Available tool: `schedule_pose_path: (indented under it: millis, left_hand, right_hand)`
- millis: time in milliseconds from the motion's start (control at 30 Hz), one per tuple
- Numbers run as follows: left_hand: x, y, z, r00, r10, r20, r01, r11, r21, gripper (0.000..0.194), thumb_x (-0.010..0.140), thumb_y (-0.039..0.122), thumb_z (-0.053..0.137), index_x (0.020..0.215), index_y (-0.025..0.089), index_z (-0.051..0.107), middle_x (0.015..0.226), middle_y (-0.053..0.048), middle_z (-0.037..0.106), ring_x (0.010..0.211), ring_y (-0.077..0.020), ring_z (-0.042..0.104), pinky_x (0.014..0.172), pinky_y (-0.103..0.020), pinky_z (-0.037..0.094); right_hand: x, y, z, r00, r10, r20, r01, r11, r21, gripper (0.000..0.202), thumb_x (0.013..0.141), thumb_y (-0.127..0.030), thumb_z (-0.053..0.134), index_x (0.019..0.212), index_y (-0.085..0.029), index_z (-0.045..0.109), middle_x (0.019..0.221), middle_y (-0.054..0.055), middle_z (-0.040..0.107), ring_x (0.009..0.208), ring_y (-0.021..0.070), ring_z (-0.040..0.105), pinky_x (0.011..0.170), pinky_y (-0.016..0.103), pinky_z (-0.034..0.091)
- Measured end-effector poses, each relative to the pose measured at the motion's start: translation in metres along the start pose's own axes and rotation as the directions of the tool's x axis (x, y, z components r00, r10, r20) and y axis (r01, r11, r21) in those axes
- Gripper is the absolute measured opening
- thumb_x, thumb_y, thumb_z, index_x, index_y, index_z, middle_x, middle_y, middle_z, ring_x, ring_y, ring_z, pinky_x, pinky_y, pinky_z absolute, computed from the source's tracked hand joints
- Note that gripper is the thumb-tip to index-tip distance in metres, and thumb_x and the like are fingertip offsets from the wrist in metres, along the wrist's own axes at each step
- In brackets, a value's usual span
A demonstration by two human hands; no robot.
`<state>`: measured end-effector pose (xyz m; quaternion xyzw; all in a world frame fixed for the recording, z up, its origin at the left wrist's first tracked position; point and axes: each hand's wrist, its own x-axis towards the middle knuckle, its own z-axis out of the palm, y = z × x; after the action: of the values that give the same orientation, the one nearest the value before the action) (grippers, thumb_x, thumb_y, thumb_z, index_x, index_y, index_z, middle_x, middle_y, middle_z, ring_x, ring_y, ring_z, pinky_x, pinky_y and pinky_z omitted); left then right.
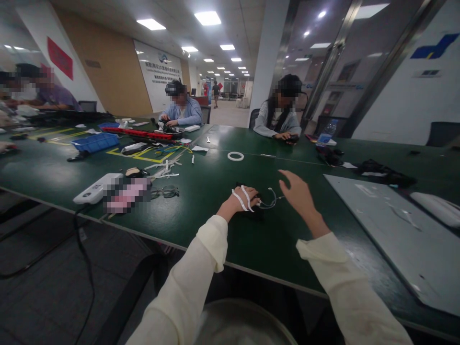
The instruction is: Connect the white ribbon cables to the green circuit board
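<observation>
My left hand lies palm down on a dark, soft-looking bundle, its fingers curled over it. Two narrow white strips cross the back of that hand. From beside its fingertips a thin grey cable with a light connector loops over the green table. What the bundle is, I cannot make out, since the hand covers most of it. Raised just right of the cable, my right hand has thumb and fingers apart and holds nothing.
A white ring-shaped roll lies beyond my hands. To the left are glasses, a white power strip, loose white strips and a blue tray. A grey board lies on the right. Other people work across the table.
</observation>
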<state>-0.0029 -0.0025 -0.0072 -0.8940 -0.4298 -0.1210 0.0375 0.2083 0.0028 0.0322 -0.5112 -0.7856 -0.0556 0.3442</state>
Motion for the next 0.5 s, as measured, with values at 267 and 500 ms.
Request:
schedule_pose_path:
  millis: [267, 500]
  left_hand:
    - [-0.001, -0.002, -0.001, 1.000, -0.016, 0.001, 0.016, 0.999, -0.040, 0.048, 0.090, 0.048, 0.027, 0.124, 0.018, 0.045, 0.126, -0.009, 0.051, 0.118, -0.0208, 0.045, 0.097, -0.037, 0.035]
    - [-0.007, 0.000, -0.017, 0.995, -0.027, 0.099, 0.040, 0.991, -0.127, 0.070, 0.079, 0.068, 0.031, 0.131, 0.022, 0.034, 0.136, -0.009, 0.039, 0.129, -0.0270, 0.029, 0.103, -0.051, 0.023]
  right_hand:
    - [-0.061, 0.159, -0.029, 0.638, 0.768, -0.060, -0.692, 0.537, -0.483, 0.053, 0.084, -0.042, 0.032, 0.125, -0.011, 0.045, 0.129, 0.024, 0.038, 0.124, 0.0403, 0.025, 0.091, 0.059, 0.023]
    - [-0.083, 0.197, -0.024, 0.643, 0.766, -0.006, -0.642, 0.535, -0.548, 0.058, 0.085, -0.045, 0.023, 0.120, -0.009, 0.051, 0.115, 0.025, 0.048, 0.110, 0.0376, 0.042, 0.082, 0.054, 0.031]
